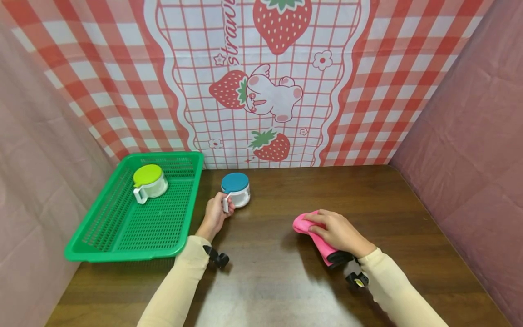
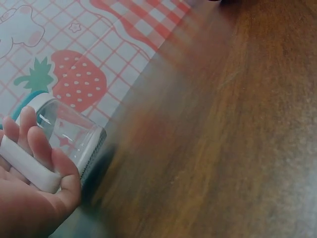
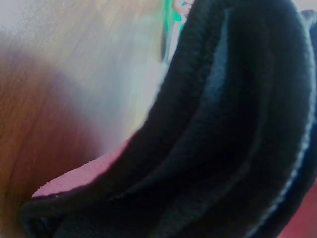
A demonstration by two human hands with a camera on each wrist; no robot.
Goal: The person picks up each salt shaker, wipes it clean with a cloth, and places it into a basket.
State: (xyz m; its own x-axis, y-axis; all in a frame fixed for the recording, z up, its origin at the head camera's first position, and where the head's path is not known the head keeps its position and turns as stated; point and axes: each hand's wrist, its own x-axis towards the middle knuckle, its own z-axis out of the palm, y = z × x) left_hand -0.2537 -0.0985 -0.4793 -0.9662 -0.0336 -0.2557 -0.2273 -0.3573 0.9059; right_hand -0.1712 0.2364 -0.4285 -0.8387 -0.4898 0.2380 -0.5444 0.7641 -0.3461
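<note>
Brown table [image 1: 388, 190]: left hand [image 1: 214, 212] grips jar [image 1: 236, 187], right hand [image 1: 338, 232] (head view only) grips cloth [image 1: 322, 244].

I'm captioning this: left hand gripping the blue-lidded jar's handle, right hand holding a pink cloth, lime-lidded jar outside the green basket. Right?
One slip: the head view shows the lime-lidded jar inside the green basket, not outside. The left hand grips the handle of the blue-lidded jar, and the right hand holds a pink cloth.

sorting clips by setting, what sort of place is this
Probably a staged tabletop booth: a wood-grain table is closed in by a strawberry-print backdrop behind and pinkish curtains at both sides.
</note>
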